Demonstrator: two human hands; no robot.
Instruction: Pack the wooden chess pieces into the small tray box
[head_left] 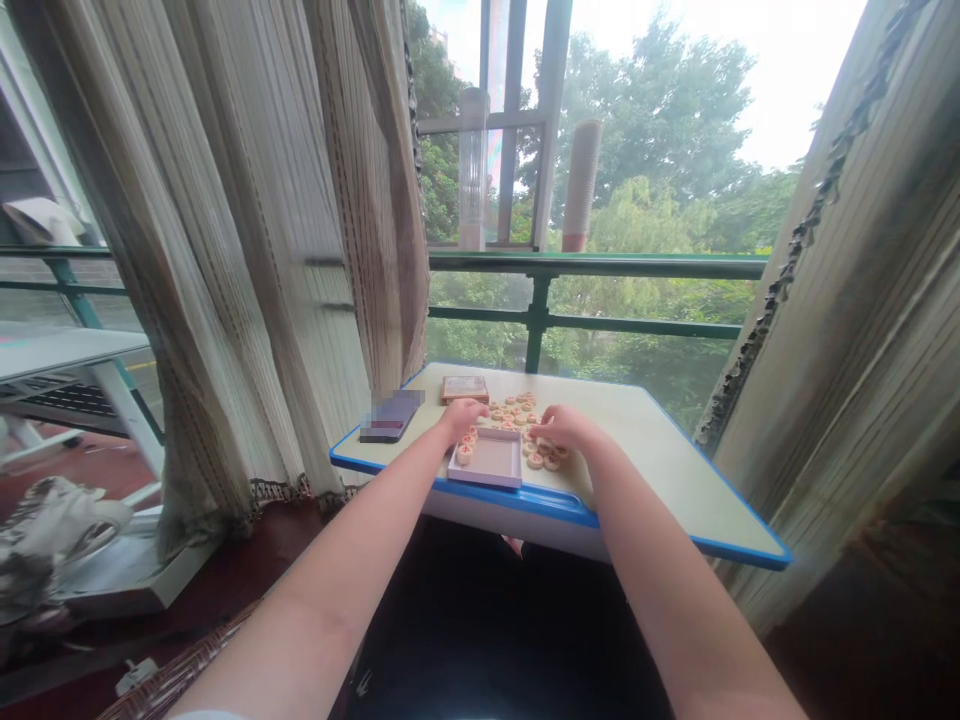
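On a blue-edged table [660,450] by a curtained window [637,150], a dark phone [390,417] lies far left, beside the person's left hand [463,413], fingers curled over the edge of a scatter of round wooden game pieces [514,408]. A shallow lilac tray [495,457] sits at the near edge between the two hands, a few pieces in its left corner, a flat brown box [464,388] behind. The right hand [561,427], fingers bent down, covers pieces just right of the tray; whether either hand pinches one cannot be told.
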